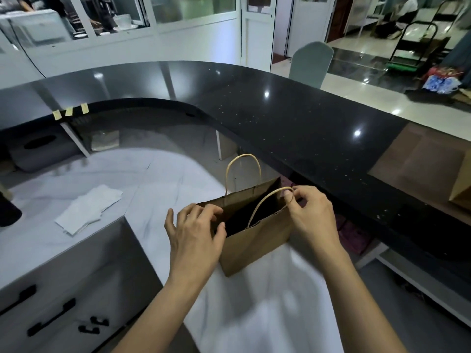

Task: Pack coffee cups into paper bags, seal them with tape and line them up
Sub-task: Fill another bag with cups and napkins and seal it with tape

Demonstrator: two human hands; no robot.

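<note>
1 paper bag (pixel 257 240); 2 hands: left (pixel 196 238) grips rim, right (pixel 312 212) pinches handle (pixel 267 202).

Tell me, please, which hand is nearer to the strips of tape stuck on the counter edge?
Left. The left hand grips the near-left rim of the paper bag, on the side toward the tape strips. The right hand pinches the bag's handle farther right.

brown paper bag (pixel 254 240), speckled black counter (pixel 293 118)
</note>
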